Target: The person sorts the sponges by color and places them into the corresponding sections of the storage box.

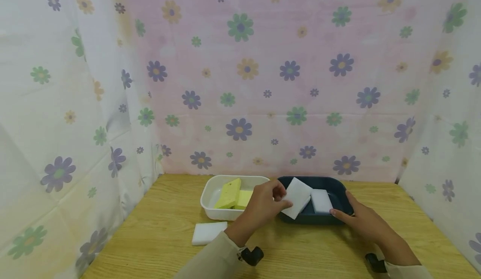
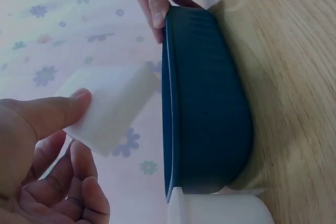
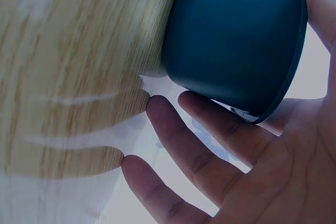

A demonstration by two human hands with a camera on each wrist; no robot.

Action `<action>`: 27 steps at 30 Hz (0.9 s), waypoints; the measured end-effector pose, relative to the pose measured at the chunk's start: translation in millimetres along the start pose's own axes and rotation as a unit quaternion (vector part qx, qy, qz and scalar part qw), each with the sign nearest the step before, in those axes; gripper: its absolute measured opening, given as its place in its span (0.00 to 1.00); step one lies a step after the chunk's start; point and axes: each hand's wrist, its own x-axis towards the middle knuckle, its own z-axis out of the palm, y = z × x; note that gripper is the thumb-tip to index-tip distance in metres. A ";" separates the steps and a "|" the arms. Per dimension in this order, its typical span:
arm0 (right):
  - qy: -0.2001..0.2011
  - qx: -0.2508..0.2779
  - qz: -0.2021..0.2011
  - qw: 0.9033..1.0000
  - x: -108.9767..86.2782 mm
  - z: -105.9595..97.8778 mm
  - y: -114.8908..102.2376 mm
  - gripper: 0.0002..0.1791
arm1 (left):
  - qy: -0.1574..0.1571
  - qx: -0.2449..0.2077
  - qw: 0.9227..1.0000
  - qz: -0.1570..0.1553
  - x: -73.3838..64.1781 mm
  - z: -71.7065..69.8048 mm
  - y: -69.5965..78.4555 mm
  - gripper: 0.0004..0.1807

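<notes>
In the head view my left hand pinches a white sponge block by its edge, thumb against its face. The block is tilted above the left part of a dark blue container. A second white sponge block lies inside on the right. What lies directly beneath the held block is hidden. My right hand grips the container's right end, thumb at the near rim. In the right wrist view its index finger touches the wall, while the other fingers spread towards the table.
Left of the dark blue container stands a white container with yellow sponge blocks inside, partly behind my left hand. Another white sponge block lies on the wooden table in front. Flowered cloth hangs behind and at both sides.
</notes>
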 end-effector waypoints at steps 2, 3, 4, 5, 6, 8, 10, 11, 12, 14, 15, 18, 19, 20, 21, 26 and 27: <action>-0.001 0.001 0.001 1.000 0.2 0.1 0.1 0.64 | 0.009 -0.007 1.000 0.000 1.9 0.6 -0.4 0.13; -0.001 0.001 0.001 1.000 0.3 0.1 0.1 0.64 | 0.014 -0.009 1.000 -0.002 3.0 1.1 -0.5 0.12; -0.001 0.000 0.001 1.000 0.5 0.2 0.2 0.64 | 0.020 -0.008 1.000 -0.003 4.2 1.6 -0.1 0.12; -0.001 0.000 0.001 1.000 0.6 0.3 0.4 0.64 | 0.025 -0.007 1.000 -0.004 5.4 2.2 0.1 0.12; -0.001 0.000 0.001 1.000 0.7 0.4 0.6 0.64 | 0.029 -0.006 1.000 -0.004 6.8 2.7 0.5 0.11; -0.002 0.001 0.000 1.000 1.1 0.6 1.1 0.64 | 0.038 -0.003 0.999 -0.006 9.9 3.9 1.2 0.10; -0.002 0.000 0.001 1.000 1.4 0.6 1.4 0.64 | 0.043 -0.004 0.999 -0.011 13.1 5.2 1.3 0.09; -0.003 0.000 0.001 1.000 1.6 0.5 1.4 0.64 | 0.045 -0.007 0.999 -0.013 15.0 6.1 0.8 0.08; -0.004 0.001 0.003 1.000 1.6 0.4 1.2 0.65 | 0.046 -0.010 0.999 -0.017 16.8 7.1 0.2 0.08; -0.005 0.001 0.005 1.000 1.8 0.1 0.8 0.65 | 0.048 -0.015 0.998 -0.027 20.2 9.8 -1.8 0.07; -0.005 0.001 0.006 1.000 1.9 0.0 0.5 0.65 | 0.048 -0.018 0.998 -0.029 21.7 11.1 -2.8 0.07; -0.005 0.000 0.007 1.000 2.0 0.2 0.0 0.65 | 0.047 -0.024 0.998 -0.037 25.6 15.8 -5.1 0.06; -0.003 -0.001 0.006 1.000 2.1 0.3 0.0 0.65 | 0.047 -0.025 0.998 -0.036 26.8 17.6 -5.7 0.05; -0.002 -0.001 0.005 1.000 2.0 0.4 -0.2 0.65 | 0.047 -0.025 0.998 -0.036 28.0 19.6 -6.5 0.05; -0.001 -0.002 0.004 1.000 1.9 0.6 -0.3 0.65 | 0.047 -0.023 0.998 -0.034 29.1 21.5 -6.9 0.05; 0.000 -0.004 0.005 1.000 2.0 0.0 -0.9 0.65 | 0.048 -0.009 0.998 -0.025 36.6 35.5 -7.8 0.05; 0.000 -0.006 0.006 1.000 2.1 -0.2 -0.9 0.65 | 0.047 -0.009 0.999 -0.025 38.1 38.7 -7.4 0.05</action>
